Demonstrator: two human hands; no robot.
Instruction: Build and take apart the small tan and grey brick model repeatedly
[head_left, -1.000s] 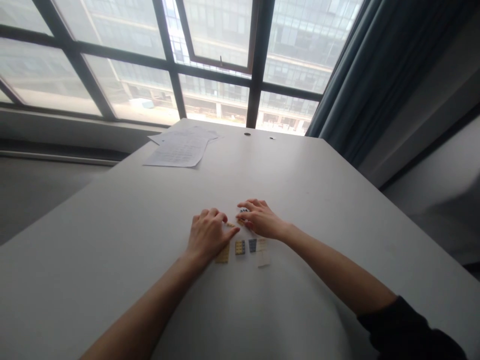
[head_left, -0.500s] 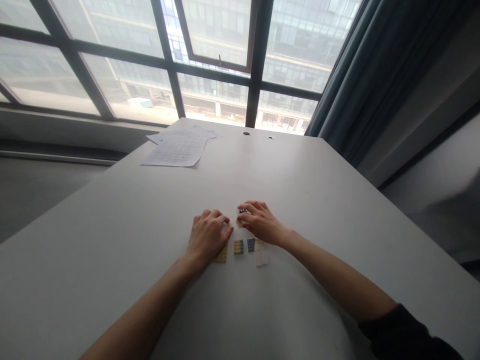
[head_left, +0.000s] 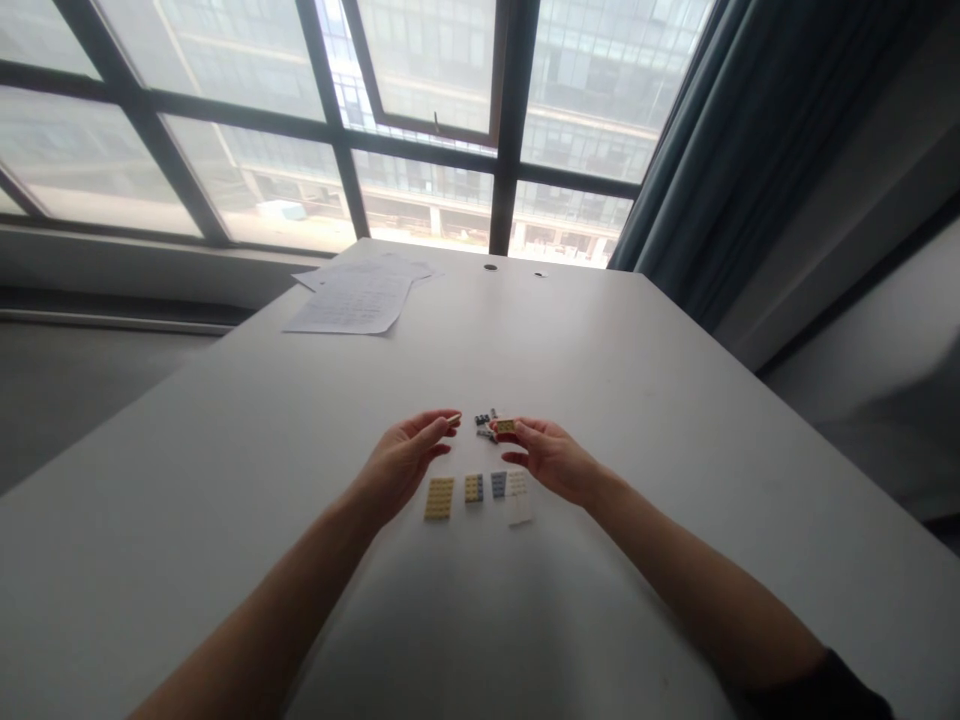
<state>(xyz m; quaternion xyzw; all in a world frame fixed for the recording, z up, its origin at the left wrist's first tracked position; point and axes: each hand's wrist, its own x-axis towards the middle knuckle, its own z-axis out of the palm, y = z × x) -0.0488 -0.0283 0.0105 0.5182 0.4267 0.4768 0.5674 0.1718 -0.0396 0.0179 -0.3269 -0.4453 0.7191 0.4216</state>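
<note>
My left hand (head_left: 411, 450) pinches a small tan toy-brick plate (head_left: 454, 419), seen nearly edge-on, between thumb and fingers. Across from it, my right hand (head_left: 553, 455) grips another tan brick plate (head_left: 506, 427), its broad face turned toward me. Between the hands lie several small dark grey and black pieces (head_left: 482, 420), partly covered by the right fingers. Nearer to me on the table is a row: a yellow studded plate (head_left: 439, 498), a yellow and grey plate (head_left: 473, 488), a blue-grey plate (head_left: 498, 485) and white plates (head_left: 518, 495).
The white table (head_left: 585, 350) runs away to a window wall (head_left: 435, 160). Sheets of printed paper (head_left: 352, 300) lie at its far left. Two small round holes, one a dark grommet (head_left: 490, 267), are near the far edge. A dark curtain (head_left: 675, 150) hangs on the right.
Both hands have lifted and drawn apart, each now showing a tan plate in its fingers. The yellow plate by my left wrist and the dark pieces are more exposed.
</note>
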